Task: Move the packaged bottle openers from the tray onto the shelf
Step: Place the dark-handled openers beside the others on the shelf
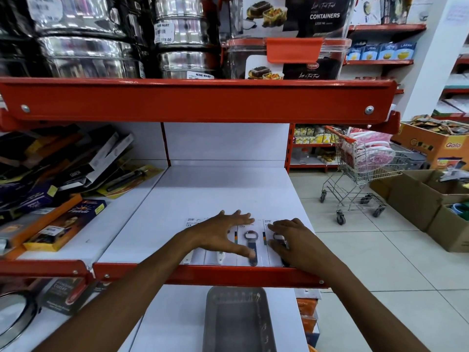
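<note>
Several packaged bottle openers [251,246] lie side by side in a row at the front of the white shelf [218,191], just behind its red lip. My left hand [223,233] lies flat and spread over the left packages, its thumb touching the blue-handled opener. My right hand [288,241] rests on the rightmost package [267,226], fingers curled over the opener's head. The metal tray [238,321] sits on the lower shelf below my arms, with nothing visible in it.
Boxed knives and lighters [63,174] are piled on the shelf's left section. Steel tins [177,34] and container boxes fill the shelf above. A shopping cart [360,168] and cardboard boxes [426,196] stand in the aisle to the right.
</note>
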Available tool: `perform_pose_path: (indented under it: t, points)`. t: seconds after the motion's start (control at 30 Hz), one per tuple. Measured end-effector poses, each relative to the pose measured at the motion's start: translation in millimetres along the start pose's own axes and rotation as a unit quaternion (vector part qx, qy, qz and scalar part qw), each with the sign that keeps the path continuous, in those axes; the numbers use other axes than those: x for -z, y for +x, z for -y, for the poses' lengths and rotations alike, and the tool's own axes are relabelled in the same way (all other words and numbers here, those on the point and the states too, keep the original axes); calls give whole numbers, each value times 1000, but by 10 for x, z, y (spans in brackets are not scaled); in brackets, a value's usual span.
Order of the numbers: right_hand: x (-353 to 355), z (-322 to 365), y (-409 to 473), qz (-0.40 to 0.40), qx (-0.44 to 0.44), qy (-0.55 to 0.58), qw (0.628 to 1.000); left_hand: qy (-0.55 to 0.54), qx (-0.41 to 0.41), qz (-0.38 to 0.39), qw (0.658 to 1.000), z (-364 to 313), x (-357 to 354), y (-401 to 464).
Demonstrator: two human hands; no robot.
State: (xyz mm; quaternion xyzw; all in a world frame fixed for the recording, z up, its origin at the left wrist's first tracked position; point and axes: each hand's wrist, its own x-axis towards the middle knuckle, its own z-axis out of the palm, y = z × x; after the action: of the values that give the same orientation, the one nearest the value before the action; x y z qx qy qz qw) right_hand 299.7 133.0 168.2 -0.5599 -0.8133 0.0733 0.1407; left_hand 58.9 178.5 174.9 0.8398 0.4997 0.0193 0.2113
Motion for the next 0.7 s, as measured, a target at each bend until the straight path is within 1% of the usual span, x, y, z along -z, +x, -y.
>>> perform_pose_path:
  t: [0.1, 0.2, 0.4, 0.5, 0.57, 0.63, 0.7]
  points:
    - [-36, 81, 24, 7, 7, 17, 1000, 17, 12, -16, 1000, 156, 52, -109]
    - [-93, 129, 43, 31, 5, 12, 999, 60, 28, -4, 998, 291, 60, -261]
    - [-109, 128, 49, 36, 4, 1, 999, 47, 36, -1, 998, 292, 16, -356]
    - [-104, 136, 57, 31, 3, -4, 999, 30, 23, -27, 999, 326, 53, -417]
    - [-95, 161, 73, 29, 7, -11, 999, 44, 37, -43, 997, 424, 75, -513]
    - [-95, 197, 94, 34, 8, -13, 999, 67, 55, -39, 995, 552, 63, -610]
    - [-89, 195, 114, 44, 4, -9, 999, 80, 57, -30, 995, 634, 23, -659]
